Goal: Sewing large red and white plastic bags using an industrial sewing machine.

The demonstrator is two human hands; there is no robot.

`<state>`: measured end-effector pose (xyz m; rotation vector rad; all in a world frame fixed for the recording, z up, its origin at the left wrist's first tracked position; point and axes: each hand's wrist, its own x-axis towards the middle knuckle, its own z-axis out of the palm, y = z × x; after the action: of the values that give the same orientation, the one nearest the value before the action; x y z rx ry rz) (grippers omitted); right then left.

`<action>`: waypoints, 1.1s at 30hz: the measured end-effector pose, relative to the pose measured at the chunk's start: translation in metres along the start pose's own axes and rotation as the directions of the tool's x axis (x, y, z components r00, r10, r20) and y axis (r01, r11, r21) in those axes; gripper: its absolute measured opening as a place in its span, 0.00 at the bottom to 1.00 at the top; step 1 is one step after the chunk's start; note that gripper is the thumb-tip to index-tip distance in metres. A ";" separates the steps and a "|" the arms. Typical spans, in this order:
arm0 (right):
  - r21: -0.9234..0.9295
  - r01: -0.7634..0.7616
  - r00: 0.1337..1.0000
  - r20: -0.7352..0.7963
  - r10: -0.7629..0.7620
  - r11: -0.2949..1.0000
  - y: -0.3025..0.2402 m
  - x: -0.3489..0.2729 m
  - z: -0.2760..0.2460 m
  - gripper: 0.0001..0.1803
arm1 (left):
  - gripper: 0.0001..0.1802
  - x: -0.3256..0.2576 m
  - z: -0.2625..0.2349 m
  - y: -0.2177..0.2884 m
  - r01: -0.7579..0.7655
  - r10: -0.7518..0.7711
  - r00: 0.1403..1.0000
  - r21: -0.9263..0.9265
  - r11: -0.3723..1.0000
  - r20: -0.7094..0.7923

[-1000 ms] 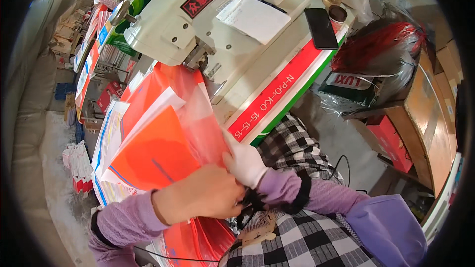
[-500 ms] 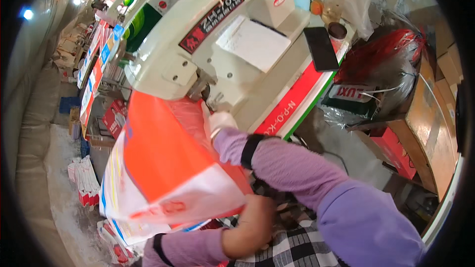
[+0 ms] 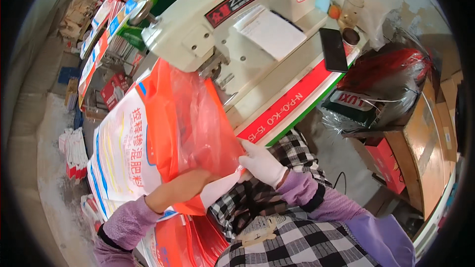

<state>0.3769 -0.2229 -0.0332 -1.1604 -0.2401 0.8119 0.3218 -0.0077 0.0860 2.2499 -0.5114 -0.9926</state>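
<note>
So the orange-and-white bag (image 3: 161,104) with a clear liner (image 3: 205,128) showing at its mouth is right at the grip: it fans out up and to the left of the right hand, and its far end runs in beneath the sewing machine's head (image 3: 180,44). The right hand (image 3: 263,164), in a white glove, has the near edge pinched between thumb and fingers. The bare left hand (image 3: 188,184) lies across the lower part of the bag, to the left of that pinch, but its fingers go behind a folded white corner, so I can't tell whether they're closed on anything. My read is that the step in hand is squaring up the bag's edge at the machine, and the next move calls for both hands to hold bag and liner even and flat, with fingertips well clear of the needle area. Just below the left hand there's a pile of more orange bags (image 3: 180,242), cut off by the lower edge, beside the checked apron (image 3: 297,240). Above and right of the grip, the machine carries a notepad (image 3: 269,32), with a black phone (image 3: 334,49) beyond it. Hard to make out: the actual needle spot, how the layers sit under the head, and whether that bit of skin by the glove's thumb is left fingertips. The far-left background is a cluttered blur too.
</note>
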 end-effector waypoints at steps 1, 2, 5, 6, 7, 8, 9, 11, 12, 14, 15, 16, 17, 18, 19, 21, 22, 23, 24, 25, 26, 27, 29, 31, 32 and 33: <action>-0.095 -0.056 0.998 0.020 0.058 0.994 -0.007 0.002 0.000 0.33 | 0.16 0.001 0.001 0.000 0.120 -0.117 0.989 0.025 0.993 -0.088; -0.194 -0.107 0.993 0.034 0.116 0.975 -0.012 0.002 0.000 0.33 | 0.15 0.007 0.001 0.005 0.237 -0.227 0.958 0.039 0.971 -0.177; -0.301 0.036 0.999 0.028 -0.029 0.953 0.003 -0.005 0.005 0.31 | 0.13 0.016 0.017 -0.015 0.369 -0.300 0.912 0.242 0.897 -0.281; -0.445 0.152 0.984 -0.017 -0.179 0.882 0.007 -0.010 0.007 0.29 | 0.14 0.016 0.021 -0.018 0.338 -0.325 0.940 0.443 0.830 -0.108; -0.568 0.142 0.984 -0.008 -0.179 0.810 0.007 -0.015 0.009 0.29 | 0.11 0.013 0.029 -0.017 0.291 -0.306 0.951 0.465 0.836 -0.046; -0.574 0.143 0.983 -0.010 -0.181 0.807 0.001 -0.018 0.008 0.29 | 0.11 0.019 0.026 -0.014 0.288 -0.300 0.953 0.465 0.837 -0.049; -0.496 -0.009 1.000 -0.009 0.005 0.868 -0.010 -0.021 0.009 0.29 | 0.11 0.022 0.021 -0.015 0.052 0.024 0.983 0.394 0.918 -0.184; -0.416 -0.169 0.982 0.001 0.187 0.893 -0.033 -0.021 0.009 0.28 | 0.11 0.025 0.009 -0.003 -0.213 0.335 0.883 0.358 0.909 -0.327; -0.362 -0.191 0.975 0.040 0.220 0.912 -0.047 -0.019 0.006 0.27 | 0.11 0.022 -0.001 0.023 -0.057 0.091 0.969 0.152 0.987 -0.228; -0.606 0.247 0.965 0.080 -0.250 0.756 -0.015 -0.003 -0.010 0.30 | 0.13 0.027 0.001 0.054 0.128 -0.130 0.988 -0.034 0.991 -0.088; -0.651 0.230 0.962 0.039 -0.272 0.724 -0.013 0.008 -0.010 0.32 | 0.11 0.031 0.011 0.063 0.131 -0.121 0.989 0.133 0.982 -0.083; -0.697 0.209 0.955 -0.007 -0.298 0.686 -0.019 0.021 -0.009 0.33 | 0.09 0.037 0.017 0.072 0.124 -0.106 0.992 0.298 0.946 -0.075; -0.770 0.027 0.993 -0.053 -0.107 0.637 -0.047 0.032 0.000 0.35 | 0.10 0.044 0.020 0.078 0.179 -0.158 0.983 0.300 0.937 -0.094; -0.776 0.031 0.992 -0.054 -0.115 0.630 -0.053 0.045 0.005 0.35 | 0.10 0.049 0.024 0.080 0.174 -0.149 0.984 0.305 0.937 -0.102; -0.844 -0.031 0.992 -0.090 -0.084 0.535 -0.057 0.058 0.009 0.35 | 0.11 0.056 0.028 0.081 0.114 -0.109 0.993 0.356 0.928 -0.035; -0.913 -0.073 0.972 -0.156 -0.178 0.401 -0.043 0.077 0.015 0.38 | 0.15 0.069 0.030 0.094 0.005 -0.057 0.992 0.428 0.904 0.110; -0.914 -0.072 0.970 -0.158 -0.187 0.399 -0.026 0.073 0.016 0.38 | 0.17 0.072 0.030 0.106 -0.037 -0.050 0.982 0.445 0.895 0.181; -0.926 -0.127 0.974 -0.184 -0.131 0.355 -0.010 0.069 0.024 0.38 | 0.20 0.070 0.025 0.117 -0.047 -0.048 0.975 0.416 0.908 0.216; -0.935 -0.179 0.974 -0.213 -0.080 0.307 0.001 0.066 0.030 0.39 | 0.22 0.070 0.019 0.117 -0.102 -0.057 0.940 0.436 0.894 0.337; -0.939 -0.195 0.977 -0.210 -0.024 0.282 -0.007 0.046 0.019 0.41 | 0.22 0.081 0.005 0.122 -0.191 -0.017 0.910 0.456 0.869 0.414; -0.951 -0.173 0.985 -0.162 0.064 0.258 -0.005 0.031 0.023 0.42 | 0.22 0.077 -0.003 0.107 -0.234 -0.004 0.882 0.446 0.864 0.471; -0.952 -0.171 0.985 -0.161 0.058 0.256 -0.016 0.019 0.027 0.42 | 0.20 0.056 -0.008 0.064 -0.369 0.326 0.929 0.401 0.839 0.173; -0.973 -0.083 0.987 -0.051 0.152 0.216 -0.036 0.003 0.031 0.43 | 0.25 0.004 -0.062 0.009 -0.377 0.532 0.844 0.636 0.674 -0.063; -0.983 -0.119 0.990 -0.106 0.098 0.140 -0.051 0.027 0.014 0.43 | 0.19 0.003 -0.139 0.030 -0.131 0.031 0.989 0.756 0.641 0.145; -0.992 -0.081 0.994 -0.073 0.087 0.094 -0.043 0.055 0.015 0.43 | 0.19 -0.007 -0.144 0.054 -0.120 -0.001 0.988 0.757 0.642 0.157; -0.997 -0.060 0.997 -0.058 0.046 0.052 -0.040 0.083 0.008 0.41 | 0.17 -0.006 -0.150 0.090 0.103 -0.200 0.979 0.729 0.677 0.048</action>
<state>0.4485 -0.1671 -0.0136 -2.5868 -0.8878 0.6232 0.4232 -0.0131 0.2287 2.9882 -0.9151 -1.1574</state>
